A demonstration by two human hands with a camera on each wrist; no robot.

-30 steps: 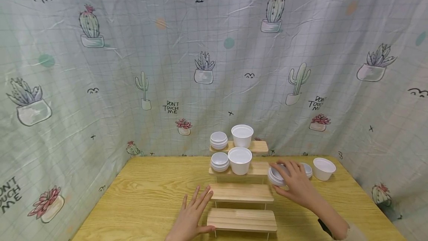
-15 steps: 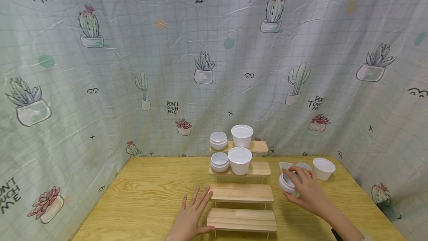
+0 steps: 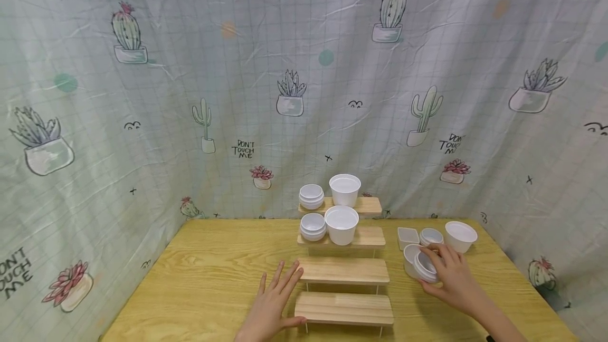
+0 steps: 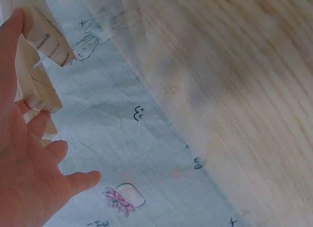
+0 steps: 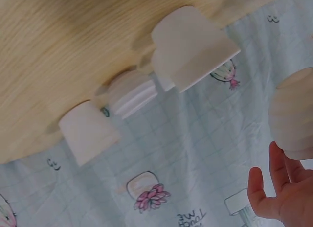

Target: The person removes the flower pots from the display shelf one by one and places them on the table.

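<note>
My right hand (image 3: 453, 278) pinches a small round white pot (image 3: 426, 267) with a stepped rim, right of the wooden tiered stand (image 3: 344, 307). In the right wrist view, that pot (image 5: 293, 114) is held off the table. Just left of it in the head view stands another white pot (image 3: 409, 258), partly hidden behind it. My left hand (image 3: 271, 305) lies spread along the stand's left side, its fingers straight. In the left wrist view, fingers of the left hand (image 4: 34, 173) touch the ends of the wooden shelves (image 4: 41, 90).
Two round pots (image 3: 311, 197) and two taller cups (image 3: 342, 226) sit on the stand's upper two shelves. A square pot (image 3: 408, 238), a round pot (image 3: 431, 236) and a wide cup (image 3: 461, 235) stand at the table's back right. A cactus-print curtain (image 3: 247, 67) surrounds the table.
My right hand has moved right, away from the stand, carrying the round pot. The square pot and the pot beside the held one have come into view. My left hand stays in place.
</note>
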